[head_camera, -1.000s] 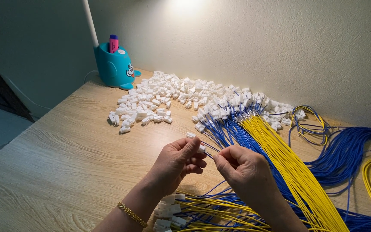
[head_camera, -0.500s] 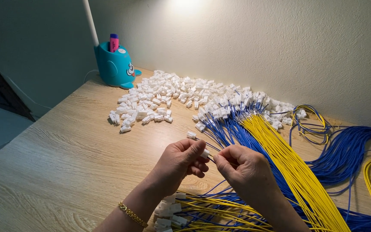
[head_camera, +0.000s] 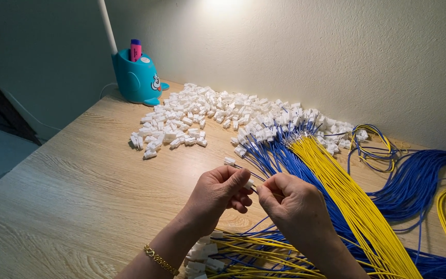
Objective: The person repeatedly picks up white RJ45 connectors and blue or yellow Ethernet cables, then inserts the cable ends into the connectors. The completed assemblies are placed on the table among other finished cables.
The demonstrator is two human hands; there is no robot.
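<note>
White plastic connector (head_camera: 248, 184), a small housing, sits pinched between the fingers of the left hand (head_camera: 217, 195) above the near middle of the wooden worktop (head_camera: 73, 191). In the head view, the right hand (head_camera: 291, 202) is just beside it, its fingers clenched on what looks like a thin wire end at the connector; the wire itself is too fine to make out there. The connector looks light, stiff and slick, best gripped by its flat sides; the wire is likely soft and springy, best held close to its tip. Far behind lies a heap of white connectors (head_camera: 202, 116), to the right run yellow wires (head_camera: 347, 196) and blue wires (head_camera: 414, 186), and a teal pen holder (head_camera: 136, 77) stands far left.
</note>
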